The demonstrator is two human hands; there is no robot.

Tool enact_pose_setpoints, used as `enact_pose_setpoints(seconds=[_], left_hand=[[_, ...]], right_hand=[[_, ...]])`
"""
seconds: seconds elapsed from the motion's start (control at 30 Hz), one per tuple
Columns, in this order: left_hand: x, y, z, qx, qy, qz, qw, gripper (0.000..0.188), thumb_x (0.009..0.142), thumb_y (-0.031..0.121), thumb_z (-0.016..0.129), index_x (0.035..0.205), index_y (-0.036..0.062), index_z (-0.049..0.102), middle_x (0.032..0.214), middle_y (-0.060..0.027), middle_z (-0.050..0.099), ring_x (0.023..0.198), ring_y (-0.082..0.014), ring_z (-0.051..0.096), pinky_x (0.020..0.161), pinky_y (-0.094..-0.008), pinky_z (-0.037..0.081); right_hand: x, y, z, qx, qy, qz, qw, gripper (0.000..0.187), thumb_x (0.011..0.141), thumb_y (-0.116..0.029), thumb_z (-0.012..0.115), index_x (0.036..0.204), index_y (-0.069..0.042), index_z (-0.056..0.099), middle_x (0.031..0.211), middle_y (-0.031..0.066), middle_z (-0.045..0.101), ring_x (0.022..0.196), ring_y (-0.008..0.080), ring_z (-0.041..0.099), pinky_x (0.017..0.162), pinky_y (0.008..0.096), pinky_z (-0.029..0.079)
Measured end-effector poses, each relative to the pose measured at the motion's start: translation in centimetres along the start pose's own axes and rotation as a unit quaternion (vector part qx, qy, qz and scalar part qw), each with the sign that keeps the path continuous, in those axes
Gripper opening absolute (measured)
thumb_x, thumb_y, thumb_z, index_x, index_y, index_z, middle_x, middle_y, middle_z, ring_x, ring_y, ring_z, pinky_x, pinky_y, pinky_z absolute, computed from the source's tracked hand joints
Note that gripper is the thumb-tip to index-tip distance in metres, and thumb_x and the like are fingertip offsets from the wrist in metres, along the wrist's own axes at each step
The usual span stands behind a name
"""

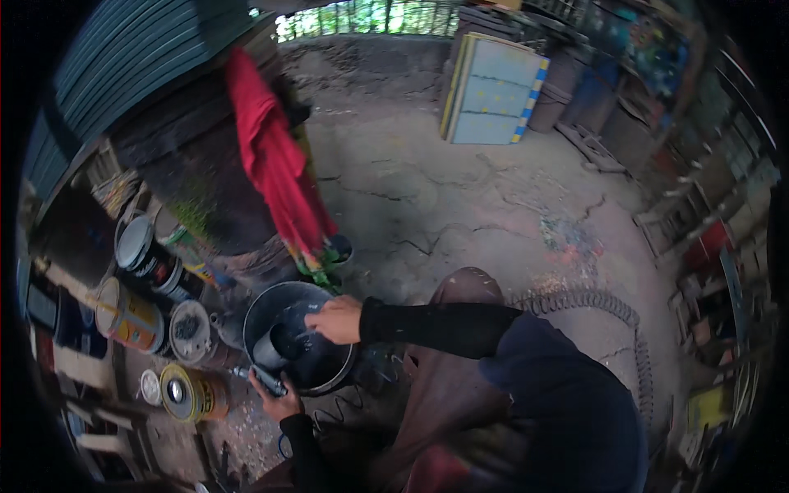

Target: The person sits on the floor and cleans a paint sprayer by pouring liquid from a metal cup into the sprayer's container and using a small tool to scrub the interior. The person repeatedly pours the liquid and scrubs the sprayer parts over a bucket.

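Note:
A large dark round bucket [352,361] stands on the ground in front of me. At its near-left rim my left hand [279,403] is wrapped round a grey metal tool that looks like a spray gun [267,382]. A dark grey cylindrical cup [273,352] tilts inside the bucket, just beyond that tool; I cannot tell if the two are joined. Over the bucket's right side is my right hand [335,320], fingers curled together and pointing left. Whatever they hold, if anything, is too blurred to name. Dark wet-looking streaks show on the bucket's inside.
Left of the bucket stand several paint containers, among them a yellow can [197,394], an orange-and-white pail [127,316] and a black pail [152,255]. A red cloth [267,156] hangs beyond. A coiled hose [592,300] runs along the right. Painted panels [493,90] lean far back.

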State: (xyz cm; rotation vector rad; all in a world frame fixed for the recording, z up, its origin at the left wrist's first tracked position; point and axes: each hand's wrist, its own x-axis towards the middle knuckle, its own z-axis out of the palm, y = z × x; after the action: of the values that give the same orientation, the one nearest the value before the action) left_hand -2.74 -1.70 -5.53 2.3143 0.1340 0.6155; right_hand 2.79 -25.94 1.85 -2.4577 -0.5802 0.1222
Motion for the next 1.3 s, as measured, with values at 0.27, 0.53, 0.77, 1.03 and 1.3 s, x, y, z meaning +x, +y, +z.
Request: enact_pose_setpoints(seconds=[0.27, 0.53, 0.77, 1.03, 1.3], left_hand=[[0.1, -4.1, 1.5, 0.037, -0.011, -0.004, 0.999, 0.066, 0.081, 0.028, 0.066, 0.139, 0.0212, 0.035, 0.126, -0.0249, 0.051, 0.108, -0.0431, 0.054, 0.084, -0.0445, 0.048], [-0.2, -0.3, 0.4, 0.05, 0.056, 0.088, 0.993, 0.07, 0.078, 0.042, 0.07, 0.133, 0.0055, 0.046, 0.132, -0.0195, 0.049, 0.105, -0.0327, 0.06, 0.079, -0.0372, 0.051], [0.0, -0.8, -0.2, 0.009, 0.05, 0.104, 0.993, 0.057, 0.081, 0.026, 0.068, 0.13, 0.006, 0.046, 0.127, -0.0231, 0.052, 0.111, -0.0338, 0.056, 0.09, -0.0383, 0.046], [0.0, -2.1, -0.1, 0.012, -0.07, -0.06, 0.996, 0.066, 0.079, 0.02, 0.064, 0.138, 0.0221, 0.036, 0.114, -0.0259, 0.058, 0.103, -0.0432, 0.057, 0.079, -0.0429, 0.048], [0.7, 1.7, -2.0, 0.0, -0.041, -0.008, 0.999, 0.065, 0.077, 0.024, 0.064, 0.136, 0.0236, 0.037, 0.087, -0.029, 0.062, 0.087, -0.0457, 0.06, 0.066, -0.0464, 0.048]], right_hand=[[0.8, 0.4, 2.4, 0.018, 0.051, -0.006, 0.999, 0.01, 0.072, -0.017, 0.058, 0.08, -0.013, 0.061, 0.083, 0.0091, 0.062, 0.089, 0.0285, 0.057, 0.078, 0.0427, 0.042], [1.8, 1.9, 4.8, -0.024, 0.098, -0.003, 0.995, 0.011, 0.07, -0.017, 0.061, 0.08, -0.018, 0.056, 0.082, 0.0048, 0.051, 0.093, 0.0248, 0.051, 0.083, 0.0395, 0.039], [2.2, 1.8, 2.0, 0.03, 0.166, -0.074, 0.983, 0.006, 0.068, -0.015, 0.059, 0.071, -0.015, 0.054, 0.081, 0.004, 0.054, 0.084, 0.0254, 0.05, 0.072, 0.039, 0.036], [1.4, 1.1, -1.8, -0.011, 0.052, -0.052, 0.997, 0.011, 0.077, -0.019, 0.058, 0.085, -0.013, 0.06, 0.078, 0.0103, 0.063, 0.082, 0.0306, 0.06, 0.071, 0.0434, 0.046], [1.4, -0.4, -3.0, -0.027, -0.032, -0.008, 0.999, 0.012, 0.078, -0.019, 0.06, 0.085, -0.012, 0.065, 0.086, 0.0085, 0.065, 0.093, 0.0306, 0.059, 0.079, 0.0436, 0.044]])
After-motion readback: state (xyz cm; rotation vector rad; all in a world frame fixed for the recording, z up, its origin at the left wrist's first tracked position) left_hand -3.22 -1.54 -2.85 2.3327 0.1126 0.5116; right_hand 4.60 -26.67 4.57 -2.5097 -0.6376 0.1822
